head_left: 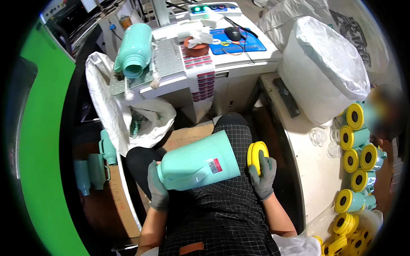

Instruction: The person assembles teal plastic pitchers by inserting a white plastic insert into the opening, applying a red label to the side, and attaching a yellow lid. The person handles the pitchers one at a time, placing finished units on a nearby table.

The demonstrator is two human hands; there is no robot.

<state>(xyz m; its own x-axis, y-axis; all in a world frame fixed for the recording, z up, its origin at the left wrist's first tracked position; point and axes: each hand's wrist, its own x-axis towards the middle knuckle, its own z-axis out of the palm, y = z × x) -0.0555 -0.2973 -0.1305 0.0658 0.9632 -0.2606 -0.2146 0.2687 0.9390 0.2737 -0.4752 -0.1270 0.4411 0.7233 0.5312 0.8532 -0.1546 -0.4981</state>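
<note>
Turquoise cylindrical plastic jug (194,160) is lying across black checked lap (228,205), seemingly for support, grey-gloved left hand (158,187) gripping narrow left end; I'm seeing grey-gloved right hand (264,178), apart, holding round yellow lid (255,154) just beside broad right end.

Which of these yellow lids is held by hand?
The yellow lid in the right hand, beside the wide end of the bottle in the left hand. Other lids are far right, on other bottles or piled.

Jug (198,155), over my lap (226,205). Right of jug: lid (257,154). Left: three jugs (96,170). Beyond: table (267,63), bearing mouse (232,33).
</note>
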